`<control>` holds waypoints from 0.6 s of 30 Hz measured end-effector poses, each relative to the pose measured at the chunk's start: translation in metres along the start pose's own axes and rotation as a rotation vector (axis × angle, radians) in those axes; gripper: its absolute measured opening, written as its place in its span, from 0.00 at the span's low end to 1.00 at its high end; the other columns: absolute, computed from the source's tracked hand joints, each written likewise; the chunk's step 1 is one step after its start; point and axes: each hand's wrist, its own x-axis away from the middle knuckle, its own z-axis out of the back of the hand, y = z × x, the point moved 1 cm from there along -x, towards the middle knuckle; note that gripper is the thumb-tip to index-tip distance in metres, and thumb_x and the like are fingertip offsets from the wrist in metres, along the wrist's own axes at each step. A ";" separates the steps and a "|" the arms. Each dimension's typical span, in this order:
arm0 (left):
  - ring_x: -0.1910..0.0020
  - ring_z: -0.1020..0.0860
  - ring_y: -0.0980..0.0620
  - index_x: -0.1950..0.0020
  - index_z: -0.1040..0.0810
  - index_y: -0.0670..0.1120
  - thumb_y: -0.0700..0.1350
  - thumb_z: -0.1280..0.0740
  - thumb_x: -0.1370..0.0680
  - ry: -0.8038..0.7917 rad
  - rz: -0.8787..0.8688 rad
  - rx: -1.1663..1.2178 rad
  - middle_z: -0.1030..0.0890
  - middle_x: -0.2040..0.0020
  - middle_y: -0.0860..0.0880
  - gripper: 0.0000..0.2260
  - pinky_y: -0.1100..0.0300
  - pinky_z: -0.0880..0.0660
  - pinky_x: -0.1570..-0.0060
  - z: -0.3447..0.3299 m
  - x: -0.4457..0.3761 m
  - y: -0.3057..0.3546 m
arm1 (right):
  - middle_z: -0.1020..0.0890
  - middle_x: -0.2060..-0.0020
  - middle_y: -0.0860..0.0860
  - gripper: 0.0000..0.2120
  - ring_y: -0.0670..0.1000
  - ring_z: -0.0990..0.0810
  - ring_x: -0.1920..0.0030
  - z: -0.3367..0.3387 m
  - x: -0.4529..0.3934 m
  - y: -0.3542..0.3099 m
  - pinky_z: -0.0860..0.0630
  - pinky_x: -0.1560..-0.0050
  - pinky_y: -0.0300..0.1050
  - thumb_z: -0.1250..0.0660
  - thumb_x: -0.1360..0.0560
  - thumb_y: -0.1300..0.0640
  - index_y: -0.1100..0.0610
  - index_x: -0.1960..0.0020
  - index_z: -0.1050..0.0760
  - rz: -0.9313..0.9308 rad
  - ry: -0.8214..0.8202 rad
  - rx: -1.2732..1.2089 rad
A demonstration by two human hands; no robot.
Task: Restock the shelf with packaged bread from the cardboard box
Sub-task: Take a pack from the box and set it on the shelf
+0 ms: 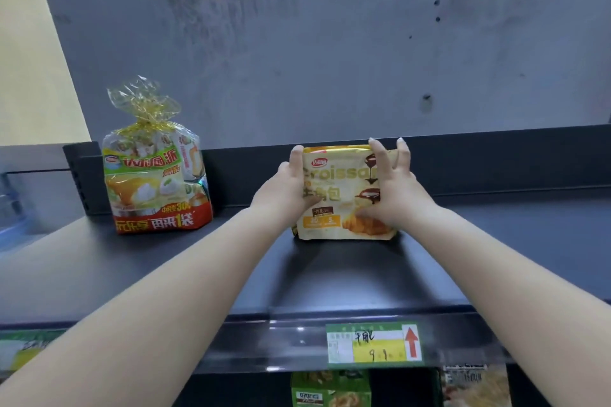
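Far left on the top shelf (pixel 330 274) I see a tied bag of cakes (pixel 158 175), green, orange and red print, gold twist at the neck, standing upright near the back rail. Well apart from it, mid-shelf, the yellow croissant pack (pixel 344 195) stands upright on its bottom edge on the shelf surface. Left hand (pixel 284 192) grips its left edge, fingers curled round behind, thumb on the front. Right hand (pixel 393 188) holds the right side, palm on the front, fingers spread up over the top edge. Below the front lip, a green and yellow price tag (pixel 375 345) with a red arrow. Under it, more packs on the lower shelf, blurred.
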 end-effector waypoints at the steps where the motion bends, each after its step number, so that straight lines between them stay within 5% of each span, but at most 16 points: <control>1: 0.48 0.23 0.44 0.26 0.51 0.50 0.49 0.33 0.24 0.003 0.002 -0.017 0.29 0.39 0.44 0.34 0.46 0.23 0.51 -0.003 -0.008 -0.002 | 0.66 0.26 0.55 0.54 0.63 0.32 0.36 -0.003 -0.008 0.002 0.25 0.45 0.52 0.24 0.34 0.51 0.40 0.25 0.62 -0.013 -0.009 0.014; 13: 0.45 0.23 0.45 0.24 0.61 0.52 0.54 0.36 0.23 0.012 0.036 -0.156 0.29 0.36 0.47 0.39 0.53 0.27 0.60 -0.036 -0.088 -0.022 | 0.61 0.24 0.57 0.52 0.60 0.25 0.41 -0.020 -0.088 0.017 0.27 0.59 0.47 0.30 0.29 0.49 0.41 0.26 0.70 -0.102 -0.057 0.224; 18: 0.40 0.26 0.44 0.24 0.63 0.53 0.58 0.33 0.27 0.032 0.020 -0.221 0.35 0.30 0.46 0.45 0.51 0.26 0.55 -0.029 -0.083 -0.017 | 0.63 0.24 0.56 0.52 0.61 0.45 0.26 -0.007 -0.080 0.021 0.27 0.50 0.51 0.30 0.30 0.43 0.44 0.25 0.68 -0.108 -0.056 0.306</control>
